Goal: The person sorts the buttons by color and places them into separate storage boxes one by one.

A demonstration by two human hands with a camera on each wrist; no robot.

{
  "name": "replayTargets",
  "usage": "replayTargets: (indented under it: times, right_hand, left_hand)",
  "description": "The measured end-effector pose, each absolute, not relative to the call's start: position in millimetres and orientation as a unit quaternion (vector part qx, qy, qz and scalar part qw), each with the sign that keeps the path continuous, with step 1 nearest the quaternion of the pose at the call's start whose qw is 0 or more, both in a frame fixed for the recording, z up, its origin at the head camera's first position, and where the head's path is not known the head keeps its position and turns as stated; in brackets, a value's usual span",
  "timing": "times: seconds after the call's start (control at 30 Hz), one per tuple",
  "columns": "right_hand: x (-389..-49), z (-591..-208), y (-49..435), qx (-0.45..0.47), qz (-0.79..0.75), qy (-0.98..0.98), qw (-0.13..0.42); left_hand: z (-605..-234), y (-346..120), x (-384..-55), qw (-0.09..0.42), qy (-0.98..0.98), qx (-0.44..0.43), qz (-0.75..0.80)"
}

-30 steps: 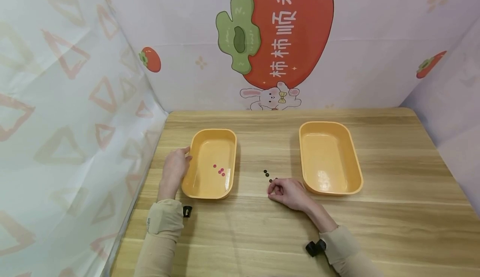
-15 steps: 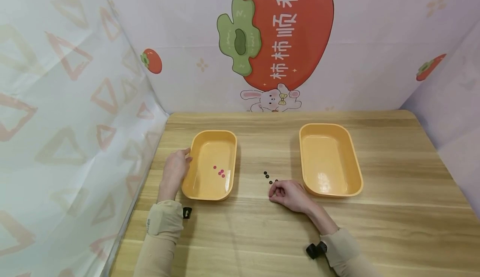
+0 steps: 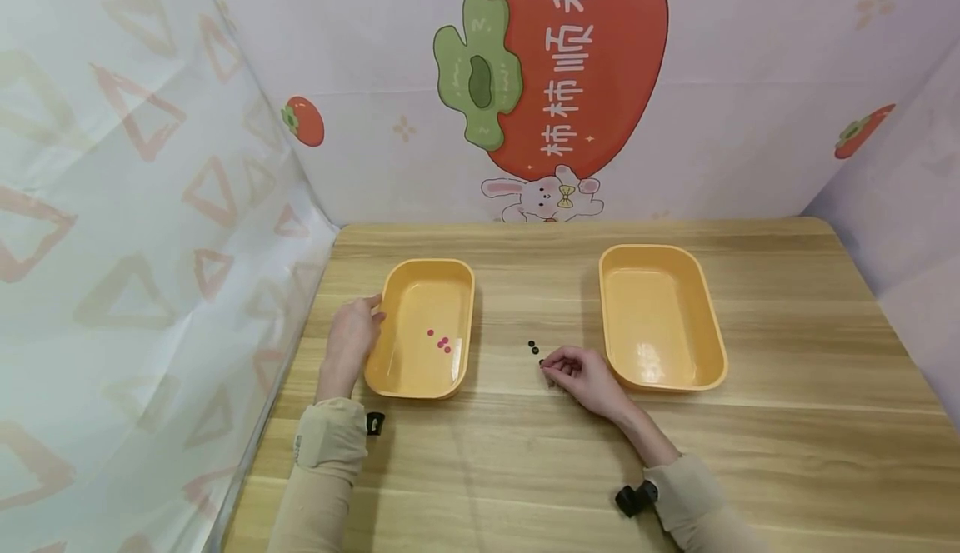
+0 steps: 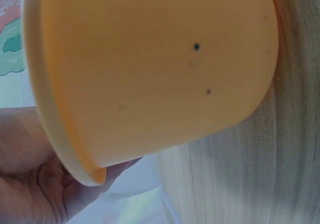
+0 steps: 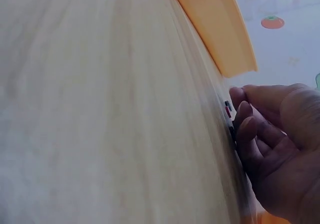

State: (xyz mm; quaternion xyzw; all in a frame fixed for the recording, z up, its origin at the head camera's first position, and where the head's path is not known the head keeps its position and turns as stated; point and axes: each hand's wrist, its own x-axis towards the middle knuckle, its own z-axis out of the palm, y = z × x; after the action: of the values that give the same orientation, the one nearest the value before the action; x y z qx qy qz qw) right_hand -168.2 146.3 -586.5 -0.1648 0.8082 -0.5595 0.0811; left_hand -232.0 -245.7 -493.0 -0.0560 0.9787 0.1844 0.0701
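With the left yellow tray (image 3: 420, 307) held at its rim by the left hand (image 3: 350, 339), the right hand (image 3: 591, 383) is placed, fingers narrowed, at the black discs (image 3: 536, 351) on the tabletop (image 3: 510, 470) (pinch not determinable); single discs are best gripped lightly, neighbours undisturbed.

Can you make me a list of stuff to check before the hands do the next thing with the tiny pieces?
1. Left hand gripping the rim of the left tray: ok.
2. Pink pieces inside that tray: ok, four show.
3. Black pieces in a tray: not ok, some lie on the table.
4. Right hand near the black pieces: ok, its fingertips are beside them.
5. Piece pinched in that hand: cannot tell.
6. Right tray upright on the table: ok.
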Motion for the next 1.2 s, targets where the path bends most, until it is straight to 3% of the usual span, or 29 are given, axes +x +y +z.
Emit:
replayTargets:
  times: [0.4, 0.9, 1.2]
  right_hand:
    - [-162, -579, 138, -0.143, -0.564, 0.811, 0.057]
    - [-167, -542, 115, -0.136, -0.590, 0.795, -0.025]
    - [-175, -522, 88, -0.157, -0.648, 0.745, -0.020]
  left_hand:
    - [-492, -246, -233, 0.066, 0.978, -0.051, 0.189]
    - [-489, -246, -234, 0.075, 0.977, -0.052, 0.192]
    - [-491, -246, -232, 0.071, 0.978, -0.053, 0.188]
